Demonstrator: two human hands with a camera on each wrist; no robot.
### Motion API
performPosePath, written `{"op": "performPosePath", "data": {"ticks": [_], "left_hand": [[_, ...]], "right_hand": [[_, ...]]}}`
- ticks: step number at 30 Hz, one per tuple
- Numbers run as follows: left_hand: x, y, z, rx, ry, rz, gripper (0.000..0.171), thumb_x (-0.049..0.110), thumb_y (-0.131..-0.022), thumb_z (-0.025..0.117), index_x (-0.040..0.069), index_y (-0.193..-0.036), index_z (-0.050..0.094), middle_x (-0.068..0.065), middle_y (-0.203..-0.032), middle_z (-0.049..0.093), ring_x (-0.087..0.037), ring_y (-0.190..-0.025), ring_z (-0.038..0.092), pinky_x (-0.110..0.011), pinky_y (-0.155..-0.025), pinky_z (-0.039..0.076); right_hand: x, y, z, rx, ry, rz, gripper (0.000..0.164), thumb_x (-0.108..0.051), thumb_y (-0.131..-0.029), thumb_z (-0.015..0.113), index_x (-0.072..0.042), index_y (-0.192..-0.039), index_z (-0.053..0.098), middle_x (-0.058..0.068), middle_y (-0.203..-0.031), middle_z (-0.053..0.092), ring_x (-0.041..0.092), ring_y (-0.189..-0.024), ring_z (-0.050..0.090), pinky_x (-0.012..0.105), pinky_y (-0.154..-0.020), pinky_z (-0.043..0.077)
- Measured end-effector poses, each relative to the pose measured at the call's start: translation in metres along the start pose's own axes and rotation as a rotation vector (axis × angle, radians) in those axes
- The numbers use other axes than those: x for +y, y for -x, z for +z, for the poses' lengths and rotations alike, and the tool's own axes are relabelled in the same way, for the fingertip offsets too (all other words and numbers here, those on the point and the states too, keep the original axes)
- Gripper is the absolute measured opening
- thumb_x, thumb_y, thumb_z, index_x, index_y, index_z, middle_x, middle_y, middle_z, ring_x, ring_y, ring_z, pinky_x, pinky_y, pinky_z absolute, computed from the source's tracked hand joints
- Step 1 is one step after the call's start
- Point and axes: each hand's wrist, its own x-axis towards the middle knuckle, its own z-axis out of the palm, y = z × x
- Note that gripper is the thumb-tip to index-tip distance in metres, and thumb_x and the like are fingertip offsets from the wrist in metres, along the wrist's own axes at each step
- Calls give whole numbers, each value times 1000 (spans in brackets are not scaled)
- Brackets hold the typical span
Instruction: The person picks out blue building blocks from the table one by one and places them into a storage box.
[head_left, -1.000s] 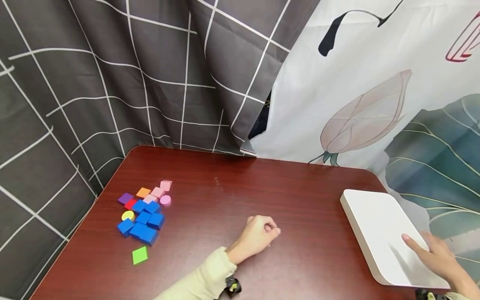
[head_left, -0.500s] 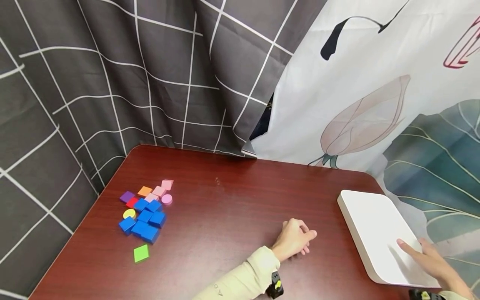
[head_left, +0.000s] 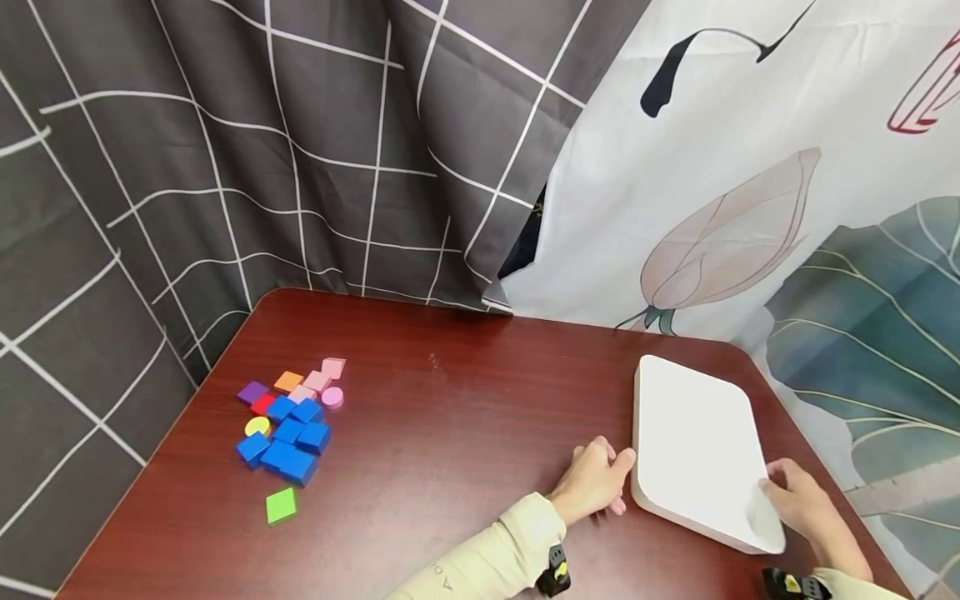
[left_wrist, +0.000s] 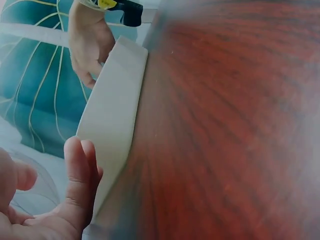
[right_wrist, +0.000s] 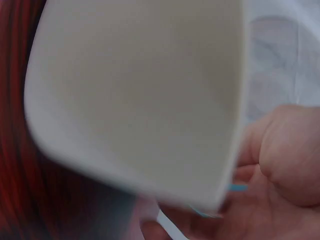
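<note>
A flat white box (head_left: 697, 446) with rounded corners lies on the right of the table, turned at a slight slant. My right hand (head_left: 801, 504) grips its right edge, thumb at the top rim and the other fingers mostly hidden behind the side. Close up in the right wrist view, the box's blurred white surface (right_wrist: 140, 95) fills the middle, with the right palm (right_wrist: 295, 155) beside its edge. At the box's left side is my left hand (head_left: 592, 479), fingers loosely bent and holding nothing. Its fingertips (left_wrist: 75, 150) overlap the box's side wall (left_wrist: 112, 95) in the left wrist view.
Several blue blocks (head_left: 288, 457) lie in a group at the table's left, with purple (head_left: 252, 392), red, orange (head_left: 288, 382) and pink blocks behind them. A yellow disc (head_left: 257, 426) and a green tile (head_left: 281, 506) are nearby. Curtains (head_left: 337, 150) hang along the back.
My left hand has moved right across the table to the box. With the right hand at its edge, the box has shifted left and turned; the right hand has moved left too.
</note>
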Motion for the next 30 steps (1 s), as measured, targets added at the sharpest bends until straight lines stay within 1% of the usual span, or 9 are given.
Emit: {"op": "performPosePath", "data": {"ticks": [3,6,9,10,14,18,21,25,30], "left_hand": [[-1,-2,-6,4,-53,6,30,39,-91,48,12,-79,48,1,-38,50,-13,-32,49,-27,-25,36],[-6,-2,-17,9,-157,18,32,38,-91,47,7,-86,52,-1,-46,51,-13,-29,46,-27,-23,36],[-13,1,-32,4,-259,45,32,32,-92,46,1,-96,53,-3,-51,50,-11,-28,44,-26,-23,35],[-15,3,-37,7,-290,61,31,28,-92,46,-1,-99,53,-3,-53,48,-10,-27,43,-24,-24,36],[-21,12,-63,11,-386,125,17,9,-88,44,-6,-94,50,-6,-52,48,-7,-25,39,-20,-24,35],[-26,24,-97,-14,-579,202,6,-1,-82,44,-2,-80,50,-12,-62,50,-3,-25,37,-16,-26,34],[-32,35,-123,-29,-560,184,10,0,-84,41,1,-78,49,-10,-62,50,-6,-26,39,-18,-28,36],[-40,47,-151,-13,-387,117,13,4,-88,37,4,-78,45,-5,-51,48,-10,-28,44,-22,-33,41],[-46,60,-174,8,-382,120,16,4,-87,37,6,-72,43,-3,-48,47,-10,-27,44,-23,-36,43]], "right_hand": [[-20,1,8,-23,52,-82,26,-12,-90,42,10,-104,38,30,-91,51,37,-80,50,48,-64,44],[-41,2,19,-5,76,-131,20,-9,-88,44,6,-100,41,17,-82,53,29,-73,50,43,-59,44],[-62,6,28,2,78,-172,15,-7,-87,46,3,-98,43,9,-75,50,23,-67,48,38,-55,42],[-69,7,31,1,79,-190,13,-7,-86,47,2,-96,43,7,-73,49,21,-65,46,37,-54,41],[-100,12,42,22,81,-280,8,-3,-83,51,-1,-87,44,3,-65,43,16,-57,40,32,-48,37],[-132,16,58,63,91,-338,11,-2,-79,54,-4,-78,43,0,-58,38,14,-51,37,30,-45,35],[-153,21,71,88,92,-353,14,-3,-77,55,-7,-73,42,-1,-56,37,13,-49,35,30,-44,33],[-176,26,83,101,91,-373,17,-3,-76,55,-9,-68,41,-2,-54,35,13,-49,33,29,-44,32],[-197,30,93,71,61,-396,20,-3,-76,55,-10,-66,40,-2,-53,35,13,-48,32,29,-44,31]]}}
